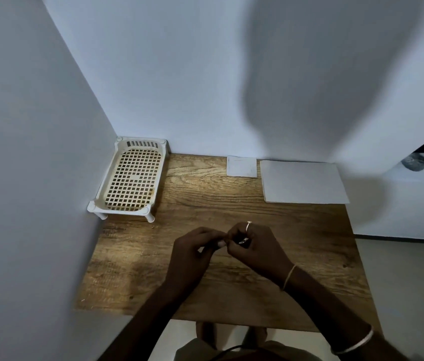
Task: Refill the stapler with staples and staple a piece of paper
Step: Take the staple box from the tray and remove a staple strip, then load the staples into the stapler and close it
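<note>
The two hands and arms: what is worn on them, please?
Both forearms are bare, with no sleeves in view. The right hand wears a thin pale ring on one finger, a thin light-coloured band at the wrist, and a pale bangle further up the forearm. The left hand wears nothing visible.

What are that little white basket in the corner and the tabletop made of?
The basket looks like moulded plastic, off-white and matt: a grid of square holes and stubby legs. The table shows brown wood grain with knots, though it may be printed laminate rather than solid wood.
</note>
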Demonstrator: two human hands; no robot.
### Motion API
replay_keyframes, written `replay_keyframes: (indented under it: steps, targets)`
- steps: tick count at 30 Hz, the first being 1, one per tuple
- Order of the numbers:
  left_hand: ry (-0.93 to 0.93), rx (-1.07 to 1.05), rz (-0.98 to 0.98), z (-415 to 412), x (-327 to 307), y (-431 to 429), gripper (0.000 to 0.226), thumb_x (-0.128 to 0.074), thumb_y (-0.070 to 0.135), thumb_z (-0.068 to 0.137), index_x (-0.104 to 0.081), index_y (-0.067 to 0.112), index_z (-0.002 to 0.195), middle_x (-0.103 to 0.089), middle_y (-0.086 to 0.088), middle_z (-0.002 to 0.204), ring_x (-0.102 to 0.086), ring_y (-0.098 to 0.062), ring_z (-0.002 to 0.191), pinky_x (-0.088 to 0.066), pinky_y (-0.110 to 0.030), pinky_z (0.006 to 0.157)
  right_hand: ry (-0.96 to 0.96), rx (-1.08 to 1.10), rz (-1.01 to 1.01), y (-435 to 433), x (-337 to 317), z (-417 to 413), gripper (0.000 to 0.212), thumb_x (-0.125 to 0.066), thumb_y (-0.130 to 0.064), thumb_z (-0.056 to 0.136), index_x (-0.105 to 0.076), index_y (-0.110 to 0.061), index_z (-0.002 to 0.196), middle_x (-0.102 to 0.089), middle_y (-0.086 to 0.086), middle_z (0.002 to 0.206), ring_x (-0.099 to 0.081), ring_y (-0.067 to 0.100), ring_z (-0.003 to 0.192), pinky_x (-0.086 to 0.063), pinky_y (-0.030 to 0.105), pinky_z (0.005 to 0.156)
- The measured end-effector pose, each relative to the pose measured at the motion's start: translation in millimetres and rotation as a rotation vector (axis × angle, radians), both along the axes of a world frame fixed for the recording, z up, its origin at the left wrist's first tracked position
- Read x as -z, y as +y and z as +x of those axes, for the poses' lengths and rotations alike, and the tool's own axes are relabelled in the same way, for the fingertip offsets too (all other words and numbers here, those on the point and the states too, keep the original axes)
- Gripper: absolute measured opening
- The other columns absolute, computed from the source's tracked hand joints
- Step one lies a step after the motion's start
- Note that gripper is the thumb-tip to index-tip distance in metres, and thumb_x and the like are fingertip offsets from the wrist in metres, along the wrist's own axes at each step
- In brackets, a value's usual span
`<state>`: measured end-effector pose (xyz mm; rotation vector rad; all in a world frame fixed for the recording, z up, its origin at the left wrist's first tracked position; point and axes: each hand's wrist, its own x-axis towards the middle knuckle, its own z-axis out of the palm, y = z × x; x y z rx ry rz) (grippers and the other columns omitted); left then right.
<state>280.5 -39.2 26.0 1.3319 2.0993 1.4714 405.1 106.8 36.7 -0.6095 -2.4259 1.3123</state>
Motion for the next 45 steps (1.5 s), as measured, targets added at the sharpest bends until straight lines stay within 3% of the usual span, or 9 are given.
replay_keyframes:
  steps: [8,12,15,18,23,27,37,42,45]
  targets:
    - [-0.101,0.079,0.055,0,-23,28,0.018,-0.078,0.013,0.088,-0.076,0.026,0.1,-0.075,0.017,0.097,-0.072,-0.003,0.092,-0.053,-0.014,0.077,-0.009,-0.072,-0.204,30,-30,14,0.005,-0.076,-0.021,0.089,-0.078,-0.023,0.085,-0.075,-0.002,0.078,-0.072,0.014,0.072,-0.06,0.029,0.064]
    - [-0.299,0.071,0.109,2,-31,39,0.009,-0.078,0.018,0.089,-0.079,0.018,0.097,-0.078,0.005,0.094,-0.075,-0.015,0.09,-0.058,-0.025,0.077,0.052,-0.051,-0.447,38,-40,21,0.011,-0.074,-0.018,0.091,-0.08,-0.018,0.1,-0.079,0.008,0.09,-0.076,0.026,0.081,-0.063,0.039,0.072]
    - [-0.401,0.033,0.128,6,-34,43,0.004,-0.078,0.02,0.089,-0.079,0.017,0.092,-0.079,0.0,0.087,-0.076,-0.019,0.085,-0.061,-0.031,0.074,0.087,-0.056,-0.444,36,-44,21,0.014,-0.078,-0.022,0.087,-0.08,-0.019,0.101,-0.079,0.005,0.091,-0.076,0.022,0.081,-0.06,0.03,0.07]
    - [-0.452,0.01,0.144,8,-36,48,0.005,-0.079,0.021,0.088,-0.079,0.016,0.09,-0.079,-0.003,0.085,-0.076,-0.023,0.082,-0.063,-0.04,0.074,0.093,-0.009,-0.45,35,-44,19,0.014,-0.08,-0.02,0.086,-0.08,-0.019,0.099,-0.079,0.005,0.088,-0.076,0.023,0.081,-0.063,0.035,0.071]
    - [-0.599,-0.049,0.146,12,-34,51,0.011,-0.079,0.026,0.088,-0.079,0.015,0.089,-0.078,-0.009,0.081,-0.076,-0.026,0.081,-0.063,-0.04,0.076,0.046,0.093,-0.045,30,-47,15,0.017,-0.084,-0.034,0.08,-0.078,-0.027,0.094,-0.075,-0.012,0.082,-0.073,0.003,0.074,-0.058,0.02,0.062]
    - [-0.663,-0.124,0.141,11,-36,54,0.013,-0.079,0.028,0.089,-0.079,0.015,0.09,-0.077,-0.009,0.08,-0.076,-0.025,0.08,-0.062,-0.034,0.074,0.088,0.129,0.275,28,-51,5,0.024,-0.085,-0.032,0.081,-0.077,-0.017,0.097,-0.073,-0.007,0.087,-0.07,0.001,0.07,-0.059,0.02,0.062]
    - [-0.716,-0.14,0.083,-2,-22,58,0.013,-0.082,0.028,0.084,-0.081,0.016,0.089,-0.08,-0.004,0.088,-0.074,-0.018,0.083,-0.059,-0.026,0.074,-0.021,0.099,0.42,34,-39,-12,0.013,-0.07,-0.037,0.087,-0.075,-0.026,0.094,-0.071,-0.009,0.081,-0.065,0.005,0.072,-0.058,0.033,0.061]
    - [-0.607,-0.132,-0.017,-8,13,50,0.013,-0.082,0.033,0.084,-0.08,0.024,0.094,-0.08,0.002,0.092,-0.076,-0.012,0.09,-0.06,-0.031,0.081,-0.172,0.128,0.344,37,-1,-18,0.015,-0.073,-0.037,0.082,-0.077,-0.025,0.091,-0.073,-0.011,0.086,-0.065,0.007,0.082,-0.055,0.031,0.071]
    - [-0.405,-0.185,-0.205,-13,39,38,0.025,-0.086,0.034,0.08,-0.077,0.025,0.101,-0.078,0.011,0.095,-0.072,0.002,0.09,-0.057,-0.019,0.08,-0.298,0.086,0.355,34,25,-19,0.018,-0.074,-0.038,0.082,-0.078,-0.027,0.096,-0.073,-0.009,0.095,-0.065,0.011,0.092,-0.052,0.03,0.075]
